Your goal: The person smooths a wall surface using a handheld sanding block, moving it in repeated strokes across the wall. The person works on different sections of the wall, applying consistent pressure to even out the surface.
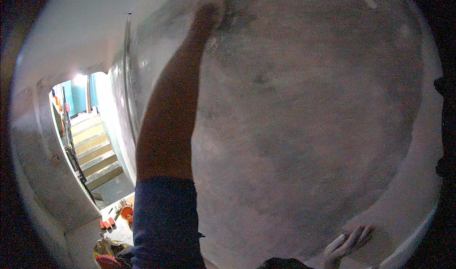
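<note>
My left arm, in a dark blue short sleeve, reaches up across the view to a large grey, patchy plaster wall (294, 117). My left hand (212, 5) is high against the wall at the top edge. It is dark and blurred, and whether it holds a tool cannot be made out. Low on the right is my right hand (349, 244), its fingers stretched out and slightly apart, with pale dust on the thumb. It lies at or close to the wall's lower part and holds nothing that I can see.
At the left, a bright doorway opens onto stairs (97, 148) with a dark railing (71, 150). On the floor below stand an orange bucket (127, 214) and several red blocks (107, 223). A crumpled yellowish bag (110, 245) lies near my left sleeve.
</note>
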Available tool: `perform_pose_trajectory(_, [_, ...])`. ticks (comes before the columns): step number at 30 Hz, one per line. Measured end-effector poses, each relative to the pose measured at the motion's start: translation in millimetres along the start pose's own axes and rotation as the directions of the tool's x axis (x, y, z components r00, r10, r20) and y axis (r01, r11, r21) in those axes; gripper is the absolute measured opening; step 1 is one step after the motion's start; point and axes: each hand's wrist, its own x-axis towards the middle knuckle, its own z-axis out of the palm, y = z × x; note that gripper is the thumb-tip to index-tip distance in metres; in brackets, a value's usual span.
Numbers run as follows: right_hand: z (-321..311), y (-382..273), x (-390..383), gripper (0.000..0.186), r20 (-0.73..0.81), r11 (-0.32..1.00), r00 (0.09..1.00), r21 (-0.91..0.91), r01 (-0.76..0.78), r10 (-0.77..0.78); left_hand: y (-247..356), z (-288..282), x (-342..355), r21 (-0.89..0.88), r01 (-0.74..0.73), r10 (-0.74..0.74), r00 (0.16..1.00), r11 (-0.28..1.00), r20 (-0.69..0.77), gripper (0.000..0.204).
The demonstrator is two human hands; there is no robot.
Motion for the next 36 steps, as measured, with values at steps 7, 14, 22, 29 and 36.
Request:
perform_pose_trajectory(7, [5, 1, -8, 0.049, 0.102, 1.0, 0.995, 0.025, 0.016, -0.018, -1, -20, -69, 0.142, 0.017, -0.003, 0.995, 0.99, -0.099, 0.05])
perform_pose_trajectory(14, [0, -18, 3, 0.055, 0.104, 0.994, 0.995, 0.107, -0.025, 0.013, 38, -27, -228, 0.277, 0.129, -0.123, 0.992, 0.952, -0.039, 0.05])
perform_pose_trajectory(22, [-110, -147, 95, 0.041, 0.744, -0.323, 0.613, 0.53, -0.784, -0.266, 135, -66, -405, 0.332, 0.256, -0.351, 0.896, 0.908, 0.272, 0.063])
perform_pose_trajectory(29, [-203, -242, 160, 0.032, -0.021, -0.606, 0.655, -0.359, -0.71, -0.755, 189, -116, -403, 0.422, 0.219, -0.392, 0.837, 0.88, 0.383, 0.059])
perform_pose_trajectory(36, [-208, -247, 133, 0.04, -0.007, -0.621, 0.84, -0.67, -0.407, -0.543, 201, -100, -405, 0.41, 0.246, -0.403, 0.843, 0.878, 0.357, 0.059])
